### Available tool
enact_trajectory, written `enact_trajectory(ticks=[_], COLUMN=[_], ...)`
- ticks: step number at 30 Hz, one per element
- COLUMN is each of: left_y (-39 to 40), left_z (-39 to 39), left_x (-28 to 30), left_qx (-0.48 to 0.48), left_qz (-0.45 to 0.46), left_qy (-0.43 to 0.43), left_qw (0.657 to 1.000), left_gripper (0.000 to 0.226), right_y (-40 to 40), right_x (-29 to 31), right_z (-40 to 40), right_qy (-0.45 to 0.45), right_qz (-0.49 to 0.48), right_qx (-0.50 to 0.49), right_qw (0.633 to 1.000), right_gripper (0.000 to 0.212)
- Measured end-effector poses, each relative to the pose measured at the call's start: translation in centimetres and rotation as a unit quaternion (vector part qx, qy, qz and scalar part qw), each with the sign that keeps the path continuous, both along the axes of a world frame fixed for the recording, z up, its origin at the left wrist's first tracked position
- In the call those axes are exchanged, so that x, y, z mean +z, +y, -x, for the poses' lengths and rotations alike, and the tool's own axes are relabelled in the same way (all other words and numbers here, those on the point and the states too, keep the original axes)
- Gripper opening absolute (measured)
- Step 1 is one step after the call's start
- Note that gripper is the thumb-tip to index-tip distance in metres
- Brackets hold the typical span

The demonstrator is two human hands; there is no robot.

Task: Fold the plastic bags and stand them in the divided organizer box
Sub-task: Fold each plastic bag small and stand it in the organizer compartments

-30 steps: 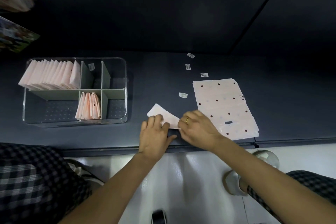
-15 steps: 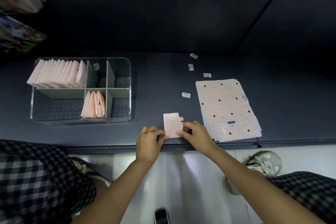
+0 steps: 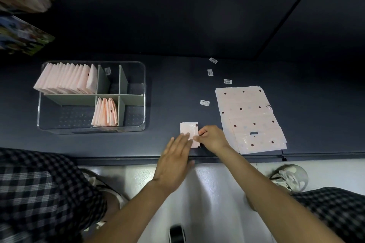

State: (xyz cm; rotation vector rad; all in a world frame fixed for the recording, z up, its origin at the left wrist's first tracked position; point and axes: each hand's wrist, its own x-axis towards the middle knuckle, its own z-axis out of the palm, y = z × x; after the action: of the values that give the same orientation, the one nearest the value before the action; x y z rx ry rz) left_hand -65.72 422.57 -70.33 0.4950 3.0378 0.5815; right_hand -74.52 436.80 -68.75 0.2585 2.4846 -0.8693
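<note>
At the counter's near edge, the left hand (image 3: 174,159) presses flat-fingered on a small folded bag (image 3: 188,132) while the right hand (image 3: 212,137) pinches its side. Beyond, several flat bags (image 3: 249,118) wait unfolded; the organizer box (image 3: 141,92) already holds two filled compartments.

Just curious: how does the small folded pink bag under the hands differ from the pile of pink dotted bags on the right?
The small folded pink bag is compact; the pile of pink dotted bags lies unfolded, far larger. The left hand presses the folded one while the right hand pinches it; the pile lies untouched. Both share pink dotted plastic.
</note>
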Motion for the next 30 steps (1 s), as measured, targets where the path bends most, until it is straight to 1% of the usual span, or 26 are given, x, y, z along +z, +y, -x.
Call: enact_trajectory(ticks=[2, 3, 5, 7, 8, 10, 11, 12, 13, 15, 16, 17, 20, 21, 23, 25, 27, 29, 30], left_y=[-0.1, -0.4, -0.9, -1.1, -1.2, -1.1, -1.0, -0.9, -0.9, -0.9, -0.9, -0.9, -0.9, -0.9, -0.9, -1.0, -1.0, -1.2, -1.3], left_z=[-0.3, -0.3, 0.0, 0.2, 0.2, 0.3, 0.2, 0.2, 0.2, 0.2, 0.1, 0.1, -0.1, -0.1, -0.1, -0.1, -0.1, -0.1, -0.1], left_x=[-0.6, -1.1, -1.5, -1.5, -1.5, -1.5, -1.5, -1.5, -1.6, -1.7, -1.7, -1.7, -1.8, -1.9, -2.0, -2.2, -2.4, -2.4, -2.3], left_qx=[-0.047, -0.063, -0.084, -0.096, -0.102, -0.112, -0.113, -0.111, -0.109, -0.106, -0.104, -0.102, -0.096, -0.096, -0.099, -0.101, -0.104, -0.104, -0.097], left_qz=[0.089, 0.110, 0.132, 0.149, 0.156, 0.168, 0.172, 0.174, 0.170, 0.162, 0.159, 0.155, 0.148, 0.146, 0.145, 0.144, 0.137, 0.093, 0.048], left_qy=[-0.019, -0.037, -0.081, -0.080, -0.083, -0.082, -0.082, -0.083, -0.085, -0.089, -0.091, -0.090, -0.091, -0.093, -0.097, -0.100, -0.102, -0.103, -0.105], left_qw=[0.995, 0.991, 0.984, 0.981, 0.979, 0.976, 0.975, 0.975, 0.976, 0.977, 0.978, 0.978, 0.980, 0.980, 0.980, 0.979, 0.980, 0.985, 0.989], left_gripper=[0.074, 0.078, 0.079, 0.081, 0.082, 0.084, 0.084, 0.084, 0.084, 0.085, 0.085, 0.086, 0.088, 0.088, 0.088, 0.089, 0.087, 0.081, 0.074], right_y=[0.0, 0.0, -0.1, -0.2, -0.2, -0.4, -0.5, -0.7, -1.0, -1.7, -2.0, -2.3, -2.6, -2.7, -2.6, -2.0, -1.4, -0.9, -0.9], right_x=[0.0, -0.1, -0.2, -0.1, 0.0, 0.3, 0.5, 0.6, 0.8, 1.0, 1.0, 0.9, 0.7, 0.6, 0.7, 0.6, 0.4, 0.3, 0.3], right_z=[0.1, 0.1, 0.1, -0.1, -0.2, -0.5, -0.6, -0.6, -0.6, -0.7, -0.6, -0.3, 0.9, 1.4, 2.3, 3.0, 3.5, 3.5, 3.4], right_qy=[0.001, 0.001, -0.003, 0.001, 0.020, 0.104, 0.141, 0.150, 0.127, 0.040, 0.010, -0.001, 0.008, 0.017, 0.061, 0.113, 0.127, 0.116, 0.112], right_qz=[-0.001, -0.002, -0.006, -0.012, -0.016, -0.013, 0.012, 0.060, 0.123, 0.238, 0.257, 0.257, 0.258, 0.251, 0.200, 0.119, 0.027, -0.049, -0.070], right_qx=[-0.005, -0.006, -0.001, 0.001, -0.006, -0.033, -0.049, -0.061, -0.066, -0.051, -0.033, -0.019, -0.024, -0.023, 0.004, 0.073, 0.147, 0.181, 0.181], right_qw=[1.000, 1.000, 1.000, 1.000, 1.000, 0.994, 0.989, 0.985, 0.982, 0.969, 0.966, 0.966, 0.966, 0.968, 0.978, 0.984, 0.981, 0.975, 0.975], right_gripper=[0.018, 0.018, 0.017, 0.017, 0.017, 0.014, 0.010, 0.005, 0.004, 0.013, 0.015, 0.018, 0.024, 0.024, 0.024, 0.024, 0.021, 0.016, 0.014])
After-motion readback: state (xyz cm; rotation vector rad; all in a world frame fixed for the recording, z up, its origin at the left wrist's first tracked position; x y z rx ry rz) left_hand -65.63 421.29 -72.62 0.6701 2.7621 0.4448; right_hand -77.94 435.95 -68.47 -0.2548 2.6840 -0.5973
